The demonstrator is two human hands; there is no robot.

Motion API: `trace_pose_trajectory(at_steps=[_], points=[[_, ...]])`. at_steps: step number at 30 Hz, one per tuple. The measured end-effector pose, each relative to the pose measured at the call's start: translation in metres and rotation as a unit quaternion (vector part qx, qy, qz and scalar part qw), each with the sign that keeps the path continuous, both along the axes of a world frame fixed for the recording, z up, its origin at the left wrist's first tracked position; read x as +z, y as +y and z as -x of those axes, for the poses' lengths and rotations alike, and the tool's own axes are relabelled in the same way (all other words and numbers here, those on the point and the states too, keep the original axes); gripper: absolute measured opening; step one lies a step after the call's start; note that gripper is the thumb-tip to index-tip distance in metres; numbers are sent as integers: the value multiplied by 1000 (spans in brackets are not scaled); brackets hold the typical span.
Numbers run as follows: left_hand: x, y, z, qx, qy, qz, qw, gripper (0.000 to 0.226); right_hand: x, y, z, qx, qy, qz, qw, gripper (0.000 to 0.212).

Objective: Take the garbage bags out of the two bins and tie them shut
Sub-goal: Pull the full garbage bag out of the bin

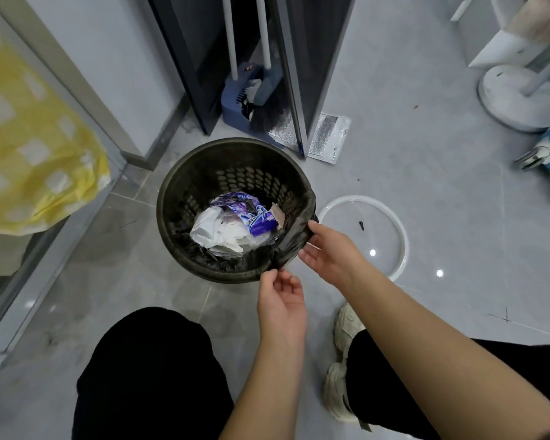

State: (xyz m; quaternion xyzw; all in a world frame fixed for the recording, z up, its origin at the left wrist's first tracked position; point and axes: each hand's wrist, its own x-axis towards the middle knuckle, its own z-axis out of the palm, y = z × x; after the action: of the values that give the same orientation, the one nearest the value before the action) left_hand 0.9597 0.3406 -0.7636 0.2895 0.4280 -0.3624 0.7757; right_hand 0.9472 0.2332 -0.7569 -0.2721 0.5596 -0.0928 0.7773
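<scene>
A round dark perforated bin (185, 173) stands on the grey floor in front of me. A black garbage bag (294, 236) lines it, folded over the rim, with white paper and a purple wrapper (251, 214) inside. My right hand (331, 252) grips the bag's edge at the bin's right rim. My left hand (281, 300) pinches the same bag edge lower down, at the near-right rim. Only one bin is in view.
A white ring (400, 236) lies on the floor right of the bin. A blue dustpan and broom (251, 100) stand behind it beside a dark door frame. A yellow bag (29, 147) is at left, a fan base (521, 100) at far right. My knees and shoe are below.
</scene>
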Motion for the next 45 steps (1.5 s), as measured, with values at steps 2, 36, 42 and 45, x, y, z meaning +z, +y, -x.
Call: trace_pose_trajectory(at_steps=[2,36,42,45], points=[[1,2,-5,-1,3,-18,1000,14,7,-2,-1,29,15,7,999,13],[37,87,-205,-527,-634,-484,293,21,38,-89,-36,566,86,588,571,25],[31,97,-239,-481,-633,-579,179,20,32,-120,-37,609,165,700,335,32],[29,89,-252,-479,-602,-626,125,23,30,-126,-46,567,250,726,297,10]])
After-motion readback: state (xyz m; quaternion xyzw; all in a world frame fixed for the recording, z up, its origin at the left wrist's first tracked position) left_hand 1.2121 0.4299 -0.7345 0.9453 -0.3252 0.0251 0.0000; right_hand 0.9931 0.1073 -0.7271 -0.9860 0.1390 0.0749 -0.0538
